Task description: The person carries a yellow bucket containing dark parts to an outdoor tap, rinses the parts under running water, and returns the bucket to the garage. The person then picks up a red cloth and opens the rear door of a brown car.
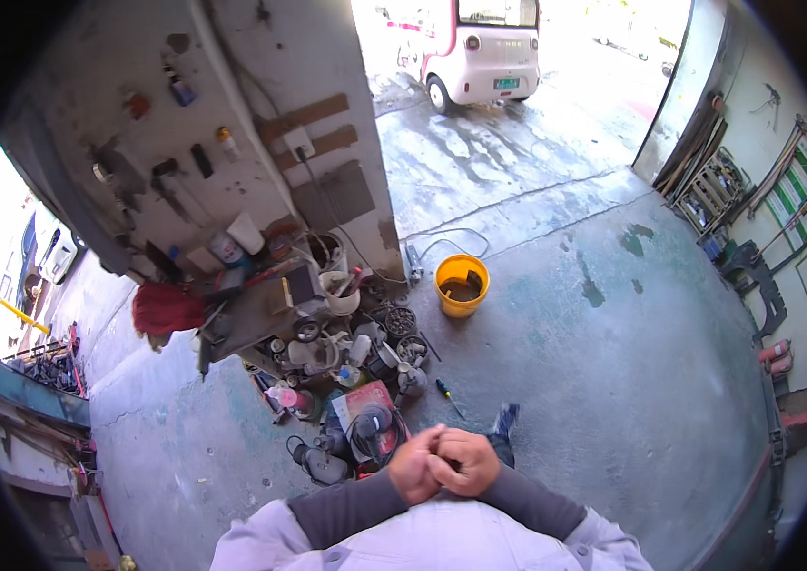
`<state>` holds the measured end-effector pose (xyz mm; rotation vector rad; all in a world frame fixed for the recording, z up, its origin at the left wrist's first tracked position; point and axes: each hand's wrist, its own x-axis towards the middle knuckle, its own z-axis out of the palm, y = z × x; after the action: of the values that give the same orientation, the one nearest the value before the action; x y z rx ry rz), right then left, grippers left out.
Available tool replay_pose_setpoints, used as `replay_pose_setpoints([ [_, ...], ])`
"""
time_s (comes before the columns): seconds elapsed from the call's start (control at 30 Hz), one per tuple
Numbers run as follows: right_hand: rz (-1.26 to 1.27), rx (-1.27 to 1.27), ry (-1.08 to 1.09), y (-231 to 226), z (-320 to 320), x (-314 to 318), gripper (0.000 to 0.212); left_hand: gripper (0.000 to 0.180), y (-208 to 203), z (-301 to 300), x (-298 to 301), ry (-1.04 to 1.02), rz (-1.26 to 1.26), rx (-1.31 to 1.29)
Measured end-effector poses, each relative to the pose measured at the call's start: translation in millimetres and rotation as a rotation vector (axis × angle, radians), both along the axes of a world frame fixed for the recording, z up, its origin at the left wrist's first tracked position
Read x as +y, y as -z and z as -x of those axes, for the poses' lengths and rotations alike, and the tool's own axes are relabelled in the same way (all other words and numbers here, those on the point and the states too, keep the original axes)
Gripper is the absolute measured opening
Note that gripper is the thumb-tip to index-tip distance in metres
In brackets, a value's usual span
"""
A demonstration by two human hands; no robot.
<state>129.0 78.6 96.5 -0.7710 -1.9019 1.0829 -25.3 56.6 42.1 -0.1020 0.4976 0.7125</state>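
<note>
My left hand (415,466) and my right hand (470,462) are closed against each other in front of my body. The fingers curl inward, and a small dark gap shows between the palms. What they hold, if anything, is hidden. On the floor just beyond them lies a screwdriver (443,388) with a green and yellow handle. To the left, near my forearm, a dark corded power tool (372,422) rests by a red case (383,395). Another grey power tool (323,464) lies beside it. My shoe (508,417) shows past the right hand.
A yellow bucket (462,303) with brownish liquid stands ahead. Left of it, a cluttered bench (261,328) carries a red cloth (167,309), with bottles and metal parts crowding the floor around it. Hand tools hang along the right wall. A small pink-and-white vehicle (494,62) is parked outside.
</note>
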Motion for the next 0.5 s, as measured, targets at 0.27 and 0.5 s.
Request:
replay_pose_setpoints([
  [0.27,0.632,0.157,-0.060,137.2,-37.6,218.4,0.030,0.043,15.5,-39.7,133.5,-0.338,0.182,0.302],
  [0.5,1.056,-0.770,0.252,407.5,-134.9,422.7,0.058,0.040,49.9,-97.1,174.5,-0.475,0.363,0.446],
])
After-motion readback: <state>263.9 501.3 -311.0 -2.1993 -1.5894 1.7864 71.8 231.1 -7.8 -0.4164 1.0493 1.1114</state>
